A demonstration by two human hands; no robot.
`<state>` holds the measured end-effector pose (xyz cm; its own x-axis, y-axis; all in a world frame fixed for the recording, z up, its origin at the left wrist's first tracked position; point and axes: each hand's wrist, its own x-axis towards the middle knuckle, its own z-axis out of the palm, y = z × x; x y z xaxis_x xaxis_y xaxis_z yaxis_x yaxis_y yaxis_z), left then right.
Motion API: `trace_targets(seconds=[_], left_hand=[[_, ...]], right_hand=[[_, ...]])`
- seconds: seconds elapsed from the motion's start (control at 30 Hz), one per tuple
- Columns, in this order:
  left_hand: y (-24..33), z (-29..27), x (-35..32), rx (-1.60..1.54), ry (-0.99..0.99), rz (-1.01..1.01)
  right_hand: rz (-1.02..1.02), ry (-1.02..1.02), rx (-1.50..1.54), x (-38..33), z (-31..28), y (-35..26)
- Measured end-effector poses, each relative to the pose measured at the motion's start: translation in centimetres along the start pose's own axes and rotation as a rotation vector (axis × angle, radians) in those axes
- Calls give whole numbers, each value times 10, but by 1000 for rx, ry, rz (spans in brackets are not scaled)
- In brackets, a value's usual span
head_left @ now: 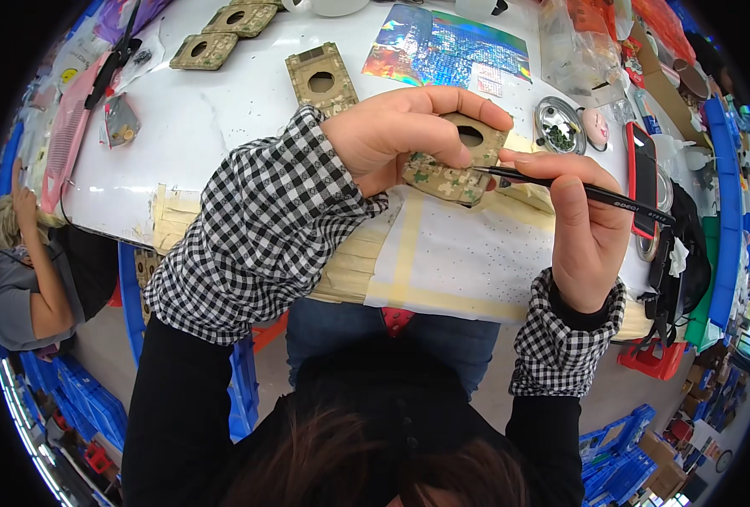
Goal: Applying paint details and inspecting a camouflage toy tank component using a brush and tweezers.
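Note:
My left hand (404, 131) grips a tan camouflage-patterned case (458, 165) with a round hole, tilted above a white taped sheet (468, 253). My right hand (582, 224) holds black tweezers (573, 188) like a pen, their tip touching the case's right edge. Both forearms wear black-and-white checked cuffs over black sleeves.
Three more camouflage cases (321, 79) lie on the white table (198, 135) at the back left. A holographic sheet (447, 46), a round metal dish of small parts (558, 125) and a red-edged phone (643, 173) lie to the right. Another person (29, 270) sits at left. Blue crates (79, 406) stand on the floor.

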<state>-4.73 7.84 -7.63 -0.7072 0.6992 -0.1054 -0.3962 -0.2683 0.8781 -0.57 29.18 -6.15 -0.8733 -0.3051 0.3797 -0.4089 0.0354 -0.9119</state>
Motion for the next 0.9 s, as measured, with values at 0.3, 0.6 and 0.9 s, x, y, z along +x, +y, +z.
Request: trace_targets(seconds=[0.3,0.6,0.9], left_hand=[[1,0,-1,-5,-8,-5],[1,2,-1,-4,-5,2],[1,2,0,-15,-11,-8]], right_hand=[[15,14,0,-1,-1,0],[-103,187,99,-5,-2,10],[-186,413,60,-7,-14,19]])
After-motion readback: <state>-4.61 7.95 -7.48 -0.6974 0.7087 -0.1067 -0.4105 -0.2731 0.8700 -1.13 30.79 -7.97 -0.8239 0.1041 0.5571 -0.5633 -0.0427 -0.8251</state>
